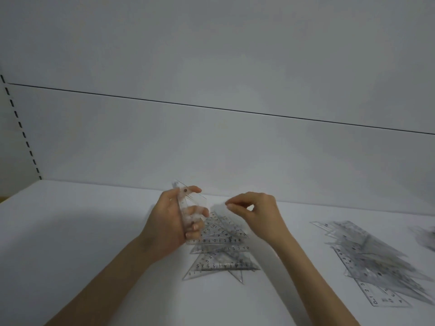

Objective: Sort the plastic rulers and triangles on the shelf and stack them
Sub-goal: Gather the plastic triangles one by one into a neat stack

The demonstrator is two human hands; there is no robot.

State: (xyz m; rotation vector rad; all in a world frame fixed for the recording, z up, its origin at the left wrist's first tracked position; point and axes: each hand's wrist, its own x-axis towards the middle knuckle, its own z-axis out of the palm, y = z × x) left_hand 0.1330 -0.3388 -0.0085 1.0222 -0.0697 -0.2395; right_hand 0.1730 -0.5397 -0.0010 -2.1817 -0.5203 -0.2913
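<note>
- Two heaps of clear plastic lie on the white shelf (94,231): a heap of triangles (221,252) near centre and a mixed pile (376,262) of rulers and triangles to the right, its markings partly blurred.
- Grey shape (427,234) at the right edge is smeared and cut off; unidentifiable.
- Left hand (169,222) grips a bundle (181,202) of clear pieces upright, thumb against curled fingers; piece count unreadable.
- Right hand (257,215) hovers over the triangles, thumb and forefinger tips together; cannot tell whether they pinch clear plastic.
</note>
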